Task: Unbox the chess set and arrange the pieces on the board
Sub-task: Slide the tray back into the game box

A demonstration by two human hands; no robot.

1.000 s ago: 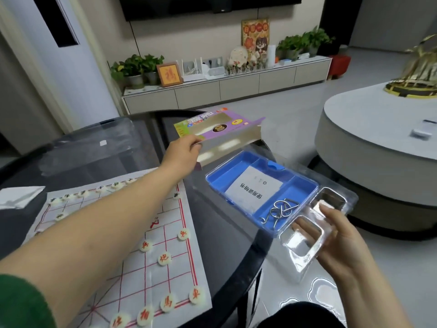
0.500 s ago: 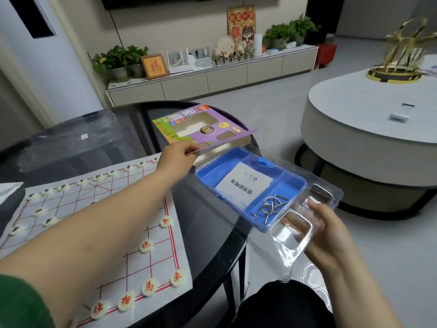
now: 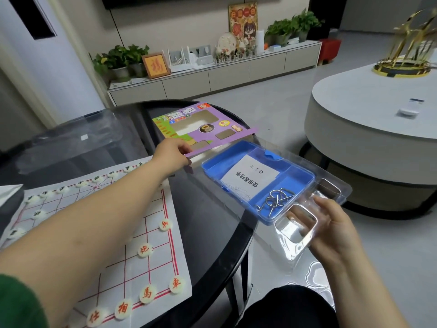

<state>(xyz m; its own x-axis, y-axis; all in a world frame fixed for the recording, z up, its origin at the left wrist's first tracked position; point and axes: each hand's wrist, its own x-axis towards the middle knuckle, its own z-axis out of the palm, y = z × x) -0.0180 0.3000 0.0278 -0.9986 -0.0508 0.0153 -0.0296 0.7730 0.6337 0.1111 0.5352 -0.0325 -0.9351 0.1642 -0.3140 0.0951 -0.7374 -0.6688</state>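
Note:
A white paper chess board (image 3: pixel 132 223) with red lines lies on the dark glass table (image 3: pixel 212 223). Several round white pieces (image 3: pixel 144 250) with red or dark characters sit on it along its near and far rows. My left hand (image 3: pixel 171 152) grips the near edge of the purple cardboard box (image 3: pixel 201 125), which lies low over the table's far side. My right hand (image 3: pixel 331 230) holds the clear plastic end of the blue insert tray (image 3: pixel 298 183) out past the table's right edge. Inside the tray are a white instruction sheet (image 3: pixel 249 177) and a metal wire puzzle (image 3: pixel 275 200).
A crumpled clear plastic bag (image 3: pixel 71 138) lies at the table's far left. A sheet of white paper (image 3: pixel 7 191) pokes in at the left edge. A round white coffee table (image 3: pixel 369 119) stands to the right, a low cabinet (image 3: pixel 212 74) along the back wall.
My left hand has lowered the purple box toward the table and laid it flatter. The tray in my right hand has stayed roughly where it was.

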